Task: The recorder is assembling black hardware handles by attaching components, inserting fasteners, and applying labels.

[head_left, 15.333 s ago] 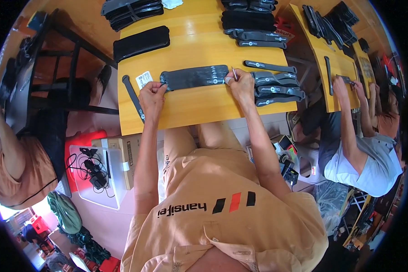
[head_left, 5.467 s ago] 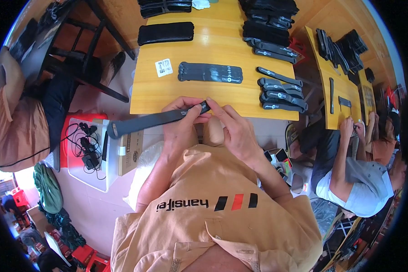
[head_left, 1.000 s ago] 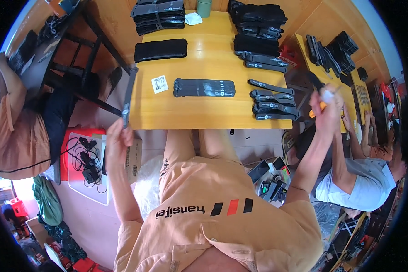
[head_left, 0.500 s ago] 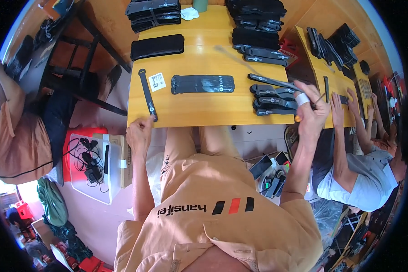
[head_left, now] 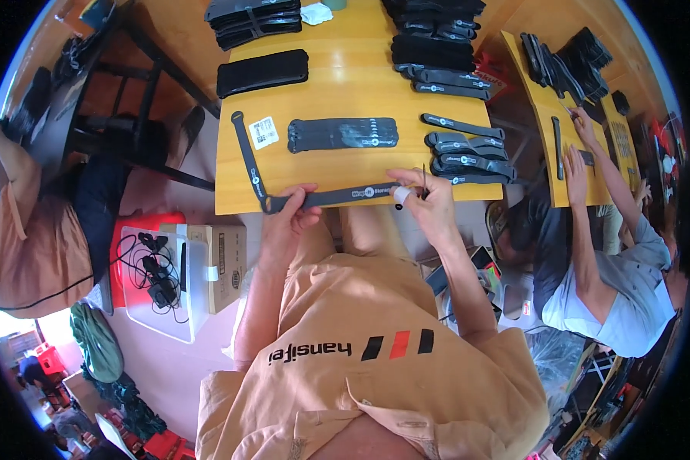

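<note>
A dark grey strap (head_left: 353, 195) with a white printed mark stretches level between my two hands over the table's near edge. My left hand (head_left: 287, 213) pinches it near its left end, and my right hand (head_left: 431, 205) grips its other end. White tape wraps a finger of my right hand, and a thin dark pointed tool (head_left: 424, 178) sticks up from that hand; its kind is unclear. Another strap (head_left: 248, 157) lies slanting at the left, its lower end close to my left hand. Beside it is a white printed label (head_left: 264, 133). A flat stack of straps (head_left: 333, 134) lies mid-table.
Folded straps (head_left: 468, 157) lie at the table's right, with a single strap (head_left: 460, 126) behind them. Taller strap bundles (head_left: 253, 23) stand at the back. Below left is a clear bin of cables (head_left: 157, 287). At the right, a co-worker's hands (head_left: 579, 165) are over another table.
My right hand has come leftward from the right-hand straps, bringing a strap across. My left hand has moved right from the slanting strap and now holds the carried strap's left end.
</note>
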`<action>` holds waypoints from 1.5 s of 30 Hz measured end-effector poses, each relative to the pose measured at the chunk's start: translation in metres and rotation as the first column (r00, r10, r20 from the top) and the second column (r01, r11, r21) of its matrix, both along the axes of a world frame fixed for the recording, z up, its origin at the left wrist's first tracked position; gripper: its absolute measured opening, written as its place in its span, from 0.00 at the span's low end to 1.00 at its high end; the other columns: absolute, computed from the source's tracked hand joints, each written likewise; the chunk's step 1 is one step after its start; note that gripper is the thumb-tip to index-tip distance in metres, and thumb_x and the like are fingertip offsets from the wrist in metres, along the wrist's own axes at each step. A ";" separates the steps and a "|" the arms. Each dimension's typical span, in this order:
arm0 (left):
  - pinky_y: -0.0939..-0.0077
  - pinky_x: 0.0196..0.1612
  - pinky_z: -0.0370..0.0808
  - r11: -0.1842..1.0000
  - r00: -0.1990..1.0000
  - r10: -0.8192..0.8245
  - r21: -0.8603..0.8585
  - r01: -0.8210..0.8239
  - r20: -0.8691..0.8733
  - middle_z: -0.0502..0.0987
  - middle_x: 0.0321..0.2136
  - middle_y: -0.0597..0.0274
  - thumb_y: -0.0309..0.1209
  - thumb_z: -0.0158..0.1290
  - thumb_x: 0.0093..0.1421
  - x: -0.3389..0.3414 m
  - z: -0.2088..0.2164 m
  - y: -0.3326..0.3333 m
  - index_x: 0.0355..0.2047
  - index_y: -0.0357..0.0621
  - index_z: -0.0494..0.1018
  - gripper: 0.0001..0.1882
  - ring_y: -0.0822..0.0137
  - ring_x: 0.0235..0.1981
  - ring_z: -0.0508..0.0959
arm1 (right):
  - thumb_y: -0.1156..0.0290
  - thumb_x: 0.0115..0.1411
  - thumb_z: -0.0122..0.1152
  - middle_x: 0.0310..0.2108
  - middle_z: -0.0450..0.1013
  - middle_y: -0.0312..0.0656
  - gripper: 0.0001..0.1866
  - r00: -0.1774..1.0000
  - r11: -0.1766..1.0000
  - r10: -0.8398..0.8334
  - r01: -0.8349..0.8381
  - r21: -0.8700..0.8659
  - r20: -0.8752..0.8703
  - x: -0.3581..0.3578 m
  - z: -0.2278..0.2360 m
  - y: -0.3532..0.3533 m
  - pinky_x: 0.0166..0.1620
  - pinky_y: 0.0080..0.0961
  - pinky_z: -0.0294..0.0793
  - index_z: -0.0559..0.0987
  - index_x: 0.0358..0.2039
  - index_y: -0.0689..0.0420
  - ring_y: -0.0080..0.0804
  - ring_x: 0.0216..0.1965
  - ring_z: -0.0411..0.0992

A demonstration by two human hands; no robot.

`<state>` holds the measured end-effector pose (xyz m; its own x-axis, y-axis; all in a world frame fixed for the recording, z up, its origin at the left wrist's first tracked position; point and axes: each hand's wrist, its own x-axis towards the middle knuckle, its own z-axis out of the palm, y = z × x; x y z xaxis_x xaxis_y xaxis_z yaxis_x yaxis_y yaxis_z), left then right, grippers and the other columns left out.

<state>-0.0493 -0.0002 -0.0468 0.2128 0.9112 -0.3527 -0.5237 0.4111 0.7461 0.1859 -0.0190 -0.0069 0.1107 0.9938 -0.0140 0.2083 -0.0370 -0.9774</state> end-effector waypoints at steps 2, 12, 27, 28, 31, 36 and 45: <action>0.87 0.28 0.76 0.999 0.997 0.035 -0.017 -0.036 -0.068 0.76 0.28 0.58 0.28 0.48 0.59 -0.006 -0.008 0.010 0.39 0.33 0.71 0.11 0.74 0.25 0.77 | 0.79 0.47 0.60 0.17 0.65 0.28 0.09 0.996 0.990 -0.087 0.091 -0.111 0.038 0.006 -0.017 0.009 0.21 0.14 0.54 0.80 0.32 0.60 0.12 0.18 0.56; 0.88 0.21 0.69 0.976 0.855 0.145 0.213 -0.041 -0.498 0.75 0.23 0.63 0.25 0.54 0.54 -0.011 -0.041 0.079 0.33 0.34 0.73 0.07 0.77 0.20 0.73 | 0.79 0.44 0.61 0.16 0.68 0.31 0.07 0.955 0.956 -0.293 0.291 -0.039 -0.056 0.015 -0.071 0.056 0.25 0.15 0.62 0.79 0.28 0.63 0.16 0.20 0.62; 0.86 0.16 0.64 0.964 0.688 0.220 0.260 -0.047 -0.692 0.71 0.16 0.66 0.25 0.56 0.51 0.005 -0.050 0.100 0.27 0.35 0.74 0.05 0.79 0.14 0.68 | 0.80 0.44 0.61 0.17 0.67 0.29 0.06 0.916 0.918 -0.379 0.389 -0.071 0.129 0.018 -0.083 0.080 0.23 0.14 0.59 0.78 0.26 0.63 0.15 0.19 0.60; 0.85 0.15 0.64 0.962 0.690 0.229 0.270 -0.050 -0.687 0.71 0.16 0.66 0.25 0.56 0.51 0.005 -0.051 0.100 0.27 0.35 0.73 0.05 0.79 0.14 0.69 | 0.80 0.44 0.61 0.16 0.67 0.29 0.06 0.915 0.920 -0.377 0.388 -0.058 0.142 0.017 -0.083 0.081 0.23 0.14 0.60 0.78 0.26 0.63 0.15 0.19 0.61; 0.85 0.15 0.65 0.955 0.671 0.248 0.292 -0.050 -0.698 0.71 0.17 0.66 0.25 0.55 0.51 0.006 -0.050 0.101 0.27 0.35 0.73 0.05 0.78 0.14 0.69 | 0.78 0.43 0.61 0.15 0.70 0.37 0.06 0.897 0.913 -0.386 0.405 -0.047 0.215 0.016 -0.083 0.082 0.25 0.21 0.67 0.78 0.25 0.62 0.23 0.18 0.67; 0.86 0.15 0.65 0.957 0.675 0.239 0.286 -0.044 -0.698 0.71 0.18 0.65 0.25 0.55 0.51 0.008 -0.047 0.100 0.27 0.35 0.72 0.06 0.78 0.14 0.69 | 0.78 0.43 0.61 0.16 0.71 0.39 0.06 0.883 0.911 -0.389 0.412 -0.035 0.263 0.015 -0.079 0.082 0.26 0.23 0.68 0.78 0.25 0.62 0.26 0.18 0.69; 0.87 0.15 0.65 0.959 0.642 0.232 0.282 -0.025 -0.731 0.71 0.18 0.65 0.24 0.55 0.52 0.010 -0.042 0.100 0.27 0.35 0.72 0.05 0.78 0.14 0.68 | 0.77 0.43 0.61 0.15 0.70 0.37 0.06 0.868 0.909 -0.386 0.416 -0.033 0.314 0.015 -0.083 0.084 0.25 0.22 0.67 0.78 0.25 0.61 0.24 0.18 0.67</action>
<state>-0.0390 0.1000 -0.0888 -0.1566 0.9807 -0.1175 0.2257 0.1513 0.9624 0.2008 0.0650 -0.0903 0.5131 0.8582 -0.0113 0.4319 -0.2695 -0.8607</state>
